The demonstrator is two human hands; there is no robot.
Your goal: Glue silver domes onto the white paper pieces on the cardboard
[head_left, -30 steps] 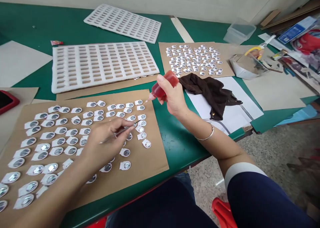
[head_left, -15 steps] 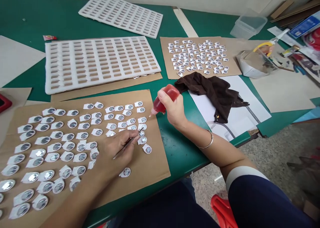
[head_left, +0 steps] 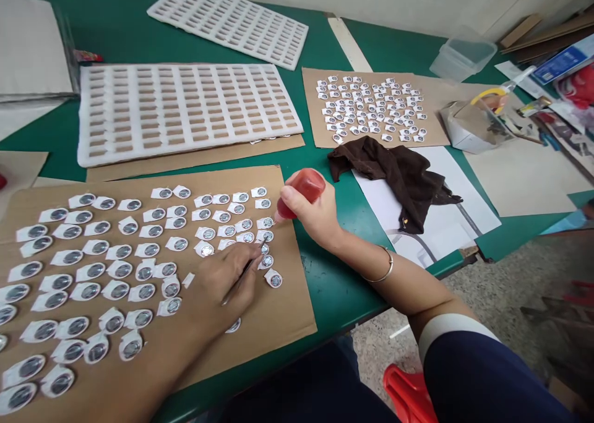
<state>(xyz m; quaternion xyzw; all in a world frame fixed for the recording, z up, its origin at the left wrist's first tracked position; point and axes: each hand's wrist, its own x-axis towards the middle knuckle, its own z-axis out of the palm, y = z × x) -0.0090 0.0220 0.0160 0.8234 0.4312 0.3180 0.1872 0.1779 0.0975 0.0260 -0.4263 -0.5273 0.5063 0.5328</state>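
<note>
My left hand [head_left: 227,287] is closed on thin metal tweezers [head_left: 241,276], their tip near a tag in the right-hand column. A red squeeze bottle [head_left: 304,191] is gripped in my right hand [head_left: 320,216], tilted with its nozzle pointing down and left. That nozzle is close to a white tag with a round silvery disc [head_left: 265,222]; whether it touches, I cannot tell. Many such tags lie in rough rows over the brown cardboard sheet [head_left: 288,299]. My left hand and forearm hide some of them.
Behind the sheet lies a white slotted foam tray [head_left: 185,111], with another foam tray [head_left: 227,21] farther back. A second cardboard [head_left: 320,135] bears smaller-looking tags. To the right are a brown cloth [head_left: 394,172], yellow-handled scissors [head_left: 492,95] and a clear plastic box [head_left: 464,55].
The bottle has shifted slightly left and down, its nozzle now near a lower tag. My left hand keeps the tweezers in nearly the same place. A pale sheet-like object has appeared at the far left.
</note>
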